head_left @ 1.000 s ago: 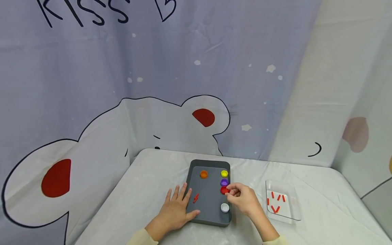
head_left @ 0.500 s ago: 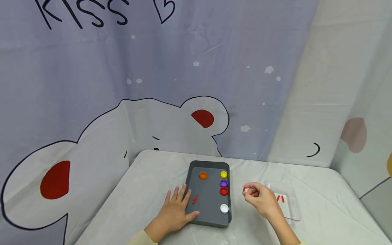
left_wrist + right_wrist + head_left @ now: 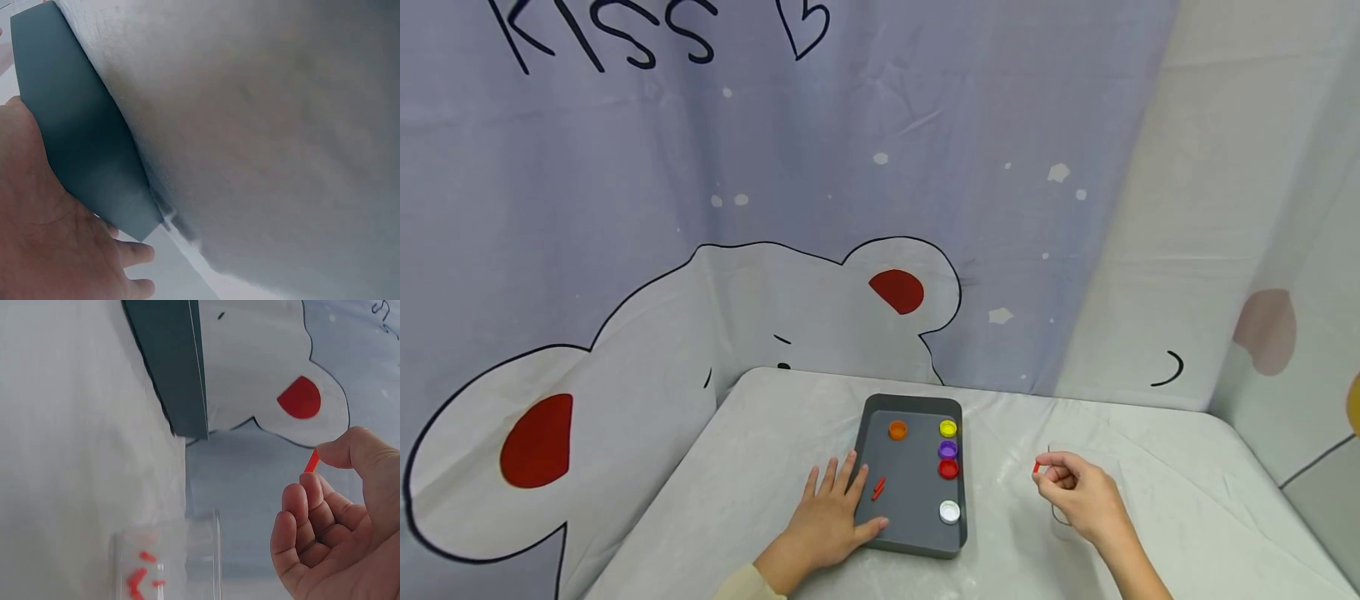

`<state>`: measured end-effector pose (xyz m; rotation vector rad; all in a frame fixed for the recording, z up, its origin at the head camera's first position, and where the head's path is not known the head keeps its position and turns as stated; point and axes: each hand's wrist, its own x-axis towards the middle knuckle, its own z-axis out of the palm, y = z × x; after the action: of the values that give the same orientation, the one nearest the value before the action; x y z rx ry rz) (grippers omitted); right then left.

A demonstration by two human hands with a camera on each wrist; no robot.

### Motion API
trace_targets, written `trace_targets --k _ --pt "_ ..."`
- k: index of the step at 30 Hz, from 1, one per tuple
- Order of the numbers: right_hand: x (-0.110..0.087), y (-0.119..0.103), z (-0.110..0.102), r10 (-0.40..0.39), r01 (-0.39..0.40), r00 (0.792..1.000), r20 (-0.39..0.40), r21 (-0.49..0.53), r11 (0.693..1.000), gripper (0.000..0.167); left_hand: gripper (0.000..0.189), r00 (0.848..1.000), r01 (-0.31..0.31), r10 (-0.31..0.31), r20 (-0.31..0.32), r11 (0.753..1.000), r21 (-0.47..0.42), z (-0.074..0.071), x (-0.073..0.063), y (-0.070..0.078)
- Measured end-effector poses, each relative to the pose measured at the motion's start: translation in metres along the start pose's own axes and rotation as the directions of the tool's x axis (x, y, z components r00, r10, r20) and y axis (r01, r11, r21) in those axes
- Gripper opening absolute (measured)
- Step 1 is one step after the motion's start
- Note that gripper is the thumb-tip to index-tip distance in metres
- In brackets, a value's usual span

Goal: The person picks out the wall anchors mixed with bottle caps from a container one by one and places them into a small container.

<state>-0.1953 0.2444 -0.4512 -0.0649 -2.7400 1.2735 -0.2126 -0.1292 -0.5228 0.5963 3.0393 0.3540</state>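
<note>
My right hand (image 3: 1082, 498) pinches a small red stick (image 3: 312, 460) between thumb and index finger. In the head view this hand is over the clear plastic box (image 3: 217, 556), covering most of it. Several red sticks lie in the box, blurred in the right wrist view. My left hand (image 3: 826, 517) rests with spread fingers on the left edge of the grey tray (image 3: 917, 537). Beside its fingertips, two red sticks (image 3: 878, 489) lie in the tray.
Small round cups stand in the tray: orange (image 3: 897, 430) at the back left, then yellow (image 3: 947, 428), purple (image 3: 948, 450), red (image 3: 948, 469) and white (image 3: 949, 512) along the right side. A white cloth (image 3: 1000, 567) covers the table; a printed curtain (image 3: 850, 125) hangs behind.
My right hand has moved right, from beside the red cup in the tray to over the clear box, with the red stick visible in its pinch since half a second ago. My left hand stays put.
</note>
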Motion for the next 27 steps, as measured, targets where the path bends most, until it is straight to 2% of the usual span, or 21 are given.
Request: trace_targets --k 17,27 --pt "-0.004 0.036 -0.037 0.024 -0.030 0.998 -0.063 -0.099 0.995 0.033 0.091 0.999 -0.026 0.025 -0.030 0.999 -0.030 0.000 -0.001 0.000" --pt "-0.001 0.056 -0.048 0.052 -0.062 0.996 -0.069 -0.137 0.989 0.037 0.091 1.000 -0.018 0.017 -0.012 0.999 -0.032 0.002 -0.001 -0.002"
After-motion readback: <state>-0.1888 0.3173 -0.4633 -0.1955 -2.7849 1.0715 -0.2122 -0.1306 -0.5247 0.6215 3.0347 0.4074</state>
